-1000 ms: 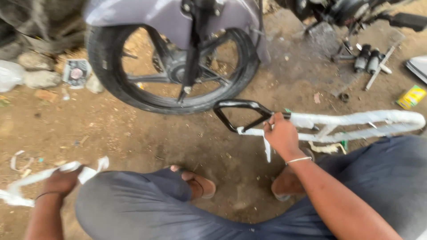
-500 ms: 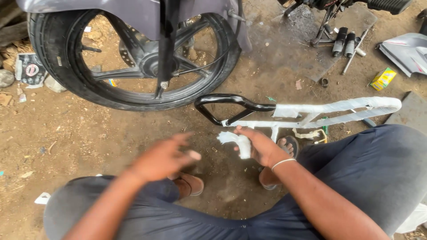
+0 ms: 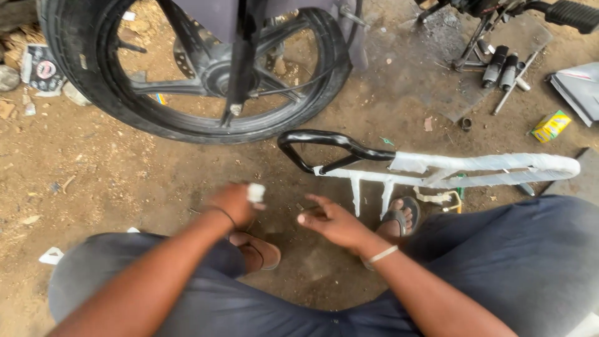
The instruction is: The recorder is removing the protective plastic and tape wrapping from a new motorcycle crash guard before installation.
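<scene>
White scrap (image 3: 256, 192) pinched in left hand (image 3: 234, 203), left of and below rail (image 3: 437, 165). Right hand (image 3: 334, 219) empty, fingers spread, just below rail's black loop end, nearer. Hands apart. Rail lies on dirt, long axis left-right, white wrap toward right.

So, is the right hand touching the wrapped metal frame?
No, the right hand is open above the dirt, apart from the wrapped frame.
</scene>
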